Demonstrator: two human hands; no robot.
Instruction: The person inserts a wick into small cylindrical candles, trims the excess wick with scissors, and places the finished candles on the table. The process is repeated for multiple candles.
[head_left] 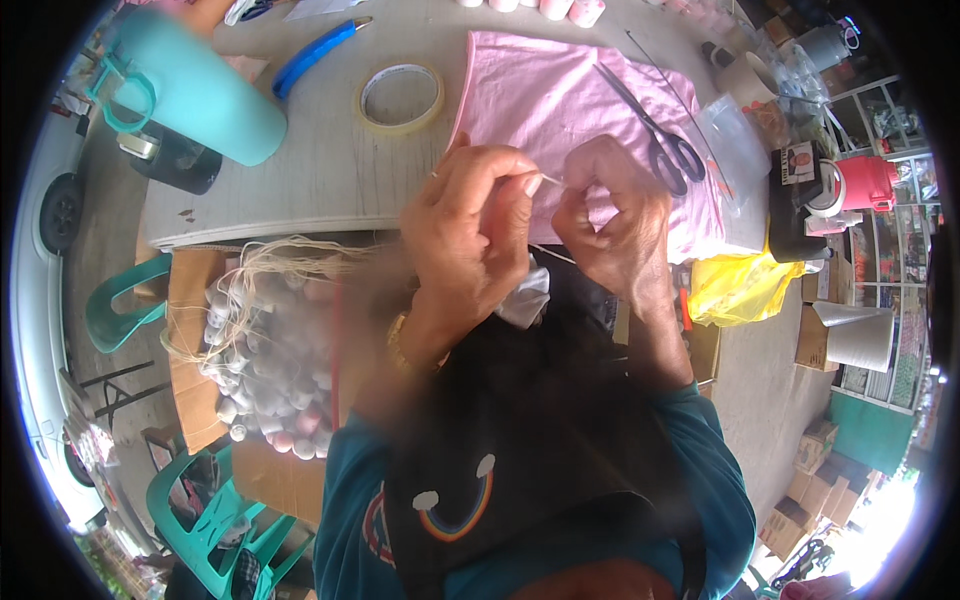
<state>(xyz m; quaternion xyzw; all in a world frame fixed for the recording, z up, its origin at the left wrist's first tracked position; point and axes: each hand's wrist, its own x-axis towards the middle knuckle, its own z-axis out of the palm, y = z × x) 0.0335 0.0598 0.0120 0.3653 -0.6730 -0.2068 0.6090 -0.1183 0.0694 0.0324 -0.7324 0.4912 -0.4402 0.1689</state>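
Observation:
Both hands are raised over the table's near edge with a short bit of pale string (550,180) stretched between them. My left hand (465,230) pinches one end between thumb and finger. My right hand (620,220) is curled closed on the other end, its fingertips partly hidden. Below them hangs a small whitish, shiny piece (527,298) in front of the dark apron; its kind is unclear. A pink cloth (540,100) lies flat behind the hands, with dark-handled scissors (655,135) and a long thin rod (672,90) on it.
A tape roll (400,97), a blue cutter (318,58) and a turquoise bottle (200,90) stand or lie on the table (330,190). At the left, a cardboard box (195,350) holds many whitish rolled pieces and loose strings (275,260). A yellow bag (745,285) hangs at right.

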